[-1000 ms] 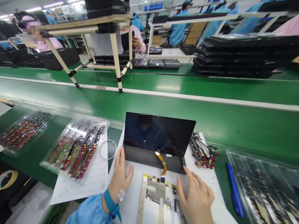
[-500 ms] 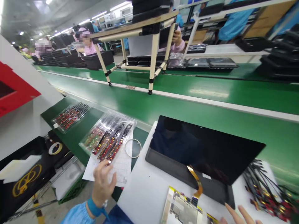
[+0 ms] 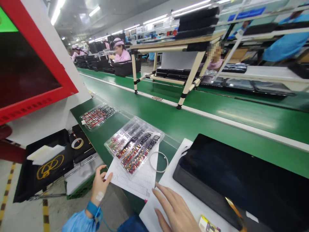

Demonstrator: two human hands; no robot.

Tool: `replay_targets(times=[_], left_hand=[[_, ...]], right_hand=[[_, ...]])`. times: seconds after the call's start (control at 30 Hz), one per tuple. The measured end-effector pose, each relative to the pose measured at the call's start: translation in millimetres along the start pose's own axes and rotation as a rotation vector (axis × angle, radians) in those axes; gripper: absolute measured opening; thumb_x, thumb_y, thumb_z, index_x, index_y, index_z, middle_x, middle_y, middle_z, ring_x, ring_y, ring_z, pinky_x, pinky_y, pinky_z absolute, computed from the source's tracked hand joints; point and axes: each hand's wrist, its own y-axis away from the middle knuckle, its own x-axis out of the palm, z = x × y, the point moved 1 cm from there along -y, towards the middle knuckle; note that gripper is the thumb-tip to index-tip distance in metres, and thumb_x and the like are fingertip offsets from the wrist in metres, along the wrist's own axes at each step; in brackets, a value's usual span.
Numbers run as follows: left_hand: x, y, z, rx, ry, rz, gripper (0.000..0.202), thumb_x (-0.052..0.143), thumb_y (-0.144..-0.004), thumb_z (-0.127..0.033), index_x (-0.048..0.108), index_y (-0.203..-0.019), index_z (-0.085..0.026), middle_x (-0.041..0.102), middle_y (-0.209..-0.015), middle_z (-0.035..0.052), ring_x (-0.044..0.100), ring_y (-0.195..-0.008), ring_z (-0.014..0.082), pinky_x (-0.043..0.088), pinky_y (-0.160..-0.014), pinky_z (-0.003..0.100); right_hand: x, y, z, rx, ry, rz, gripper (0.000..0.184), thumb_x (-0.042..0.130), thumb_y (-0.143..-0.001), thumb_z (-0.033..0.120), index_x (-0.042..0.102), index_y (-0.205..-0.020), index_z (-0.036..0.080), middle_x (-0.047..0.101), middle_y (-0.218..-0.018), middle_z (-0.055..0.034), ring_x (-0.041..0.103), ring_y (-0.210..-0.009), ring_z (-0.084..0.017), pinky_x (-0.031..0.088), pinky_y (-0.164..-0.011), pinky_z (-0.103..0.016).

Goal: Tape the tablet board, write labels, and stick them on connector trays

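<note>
My left hand [image 3: 100, 185], with a blue wrist strap, is at the left corner of a printed sheet [image 3: 135, 183]; its thumb and fingers are apart, with the thumb at the paper's edge. My right hand [image 3: 175, 207] reaches over the white mat [image 3: 151, 212] near the sheet's right corner, fingers spread and holding nothing. On top of the sheet lies a clear plastic tray [image 3: 135, 145] of small red circuit parts with black leads. A thin pale ring [image 3: 159, 171] rests beside it. A dark screen panel [image 3: 227, 170] leans on the mat, with a gold flex cable [image 3: 233, 206] below.
Another clear tray of parts [image 3: 98, 116] sits farther along the green bench. A black bin [image 3: 21, 190] holding yellow cord and a tape roll [image 3: 77, 143] are at left. Beyond runs a green conveyor [image 3: 202, 124], with a pipe-framed stand [image 3: 191, 82] and co-workers behind.
The view has swung left. My left hand has moved from the parts tray down to the sheet's left corner. My right hand has come left from beside the screen to near the sheet.
</note>
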Motion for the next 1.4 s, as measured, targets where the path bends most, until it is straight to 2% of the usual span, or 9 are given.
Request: replay_targets(times=[0.07,0.13,0.3,0.53,0.77,0.9,1.03,1.23,1.4], left_hand=[[1.2,-2,0,-0.010,0.043,-0.006,0.054,0.060,-0.060,-0.056,0.042,-0.095,-0.019,0.051,-0.048,-0.0072,0.052,-0.044,0.0139,0.038,-0.045,0.023],[2.8,-4,0,-0.013,0.072,-0.002,0.051,0.059,-0.062,-0.053,0.041,-0.094,-0.019,0.052,-0.049,-0.0069,0.051,-0.044,0.0135,0.038,-0.045,0.023],[4.9,-6,2,0.001,0.073,0.016,0.046,0.059,-0.062,-0.047,0.040,-0.094,-0.019,0.047,-0.044,-0.0105,0.047,-0.040,0.0119,0.032,-0.043,0.021],[-2.7,-13,-3,0.048,-0.065,0.038,0.044,0.056,-0.066,-0.038,0.042,-0.102,-0.017,0.050,-0.048,-0.0103,0.048,-0.043,0.0120,0.036,-0.047,0.023],[-20.3,-45,-13,0.110,-0.216,0.044,0.039,0.055,-0.066,-0.034,0.048,-0.102,-0.019,0.053,-0.056,-0.0076,0.053,-0.050,0.0143,0.040,-0.054,0.025],[-26.0,-60,-22,0.149,-0.287,0.038,0.041,0.053,-0.069,-0.033,0.048,-0.107,-0.019,0.053,-0.058,-0.0062,0.052,-0.052,0.0147,0.041,-0.056,0.026],[-25.1,-74,-28,0.207,-0.348,0.059,0.040,0.053,-0.070,-0.028,0.051,-0.110,-0.020,0.055,-0.062,-0.0046,0.055,-0.057,0.0153,0.045,-0.061,0.028],[-20.2,-92,-25,0.326,-0.399,0.012,0.039,0.043,-0.075,-0.016,0.053,-0.113,-0.018,0.057,-0.101,0.0070,0.057,-0.097,0.0197,0.043,-0.091,0.036],[-14.1,-97,-24,0.382,-0.409,0.034,0.038,0.045,-0.083,-0.024,0.049,-0.120,-0.018,0.053,-0.118,0.0092,0.050,-0.113,0.0210,0.038,-0.099,0.038]], right_hand=[[17,-42,14,0.004,-0.042,-0.002,0.035,0.050,-0.080,0.016,0.052,-0.115,0.016,0.055,-0.116,-0.0107,0.053,-0.102,-0.023,0.046,-0.084,-0.035],[35,-75,29,-0.020,-0.033,-0.026,0.032,0.055,-0.074,0.014,0.055,-0.107,0.017,0.059,-0.103,-0.0065,0.054,-0.091,-0.021,0.047,-0.079,-0.035],[63,-109,48,-0.051,0.082,-0.133,0.011,0.059,-0.067,0.011,0.053,-0.074,0.017,0.058,-0.080,-0.0054,0.052,-0.078,-0.021,0.045,-0.072,-0.033],[57,-110,38,-0.042,0.091,-0.091,0.022,0.043,-0.069,-0.003,0.048,-0.071,0.019,0.051,-0.066,-0.0031,0.046,-0.063,-0.020,0.039,-0.058,-0.030],[39,-94,31,-0.005,0.043,-0.055,0.023,0.038,-0.074,-0.002,0.047,-0.077,0.019,0.050,-0.070,-0.0026,0.046,-0.065,-0.018,0.039,-0.063,-0.028],[41,-79,33,0.001,-0.039,-0.068,0.027,0.030,-0.080,0.001,0.051,-0.086,0.018,0.054,-0.073,-0.0035,0.049,-0.065,-0.017,0.041,-0.061,-0.029],[38,-83,35,0.001,-0.089,-0.080,0.028,0.027,-0.086,0.006,0.052,-0.091,0.016,0.057,-0.075,-0.0038,0.053,-0.063,-0.016,0.045,-0.058,-0.028],[7,-106,9,-0.037,-0.122,-0.220,0.022,0.030,-0.092,0.017,0.051,-0.097,0.017,0.061,-0.086,-0.0056,0.059,-0.075,-0.014,0.048,-0.066,-0.023],[21,-101,-9,-0.079,0.015,-0.049,0.036,0.041,-0.088,0.033,0.047,-0.119,0.017,0.051,-0.119,-0.0130,0.050,-0.106,-0.026,0.045,-0.081,-0.037]])
